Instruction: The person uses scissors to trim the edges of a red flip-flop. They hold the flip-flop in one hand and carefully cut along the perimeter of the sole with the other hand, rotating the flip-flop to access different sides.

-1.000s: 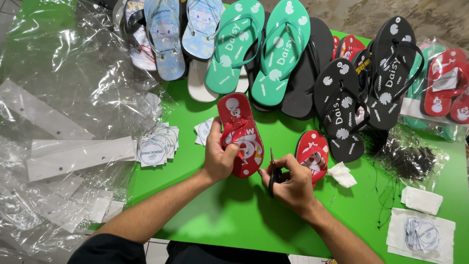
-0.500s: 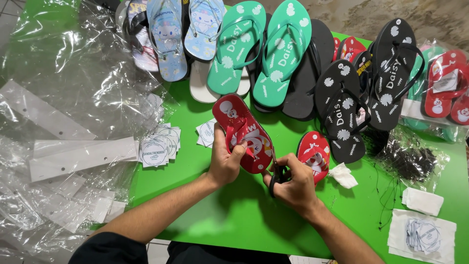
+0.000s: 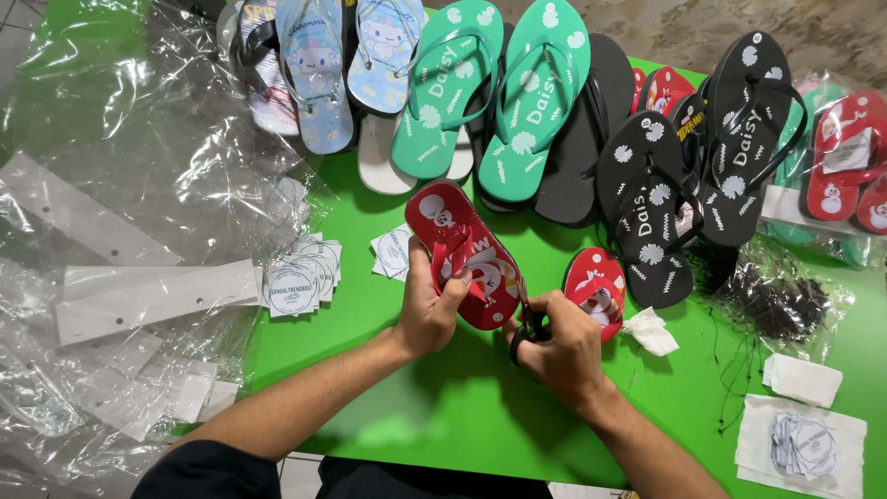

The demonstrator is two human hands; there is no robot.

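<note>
My left hand (image 3: 428, 308) grips a small red flip-flop (image 3: 465, 250) with white cartoon prints, holding it tilted above the green table (image 3: 462, 407). My right hand (image 3: 562, 349) is closed on black-handled scissors (image 3: 523, 334) right at the lower edge of that sandal. A second red flip-flop (image 3: 594, 287) of the same kind lies flat just right of my right hand.
Rows of flip-flops lie along the far edge: pale blue (image 3: 314, 65), teal (image 3: 490, 83), black (image 3: 684, 176), red (image 3: 836, 157). Round paper tags (image 3: 296, 285) and clear plastic bags (image 3: 120, 231) sit at left. Black strings (image 3: 776, 300) and more tags (image 3: 802, 444) sit at right.
My left hand has turned the red flip-flop and drawn it closer to my right hand, and the scissors have come up to the sandal's lower edge.
</note>
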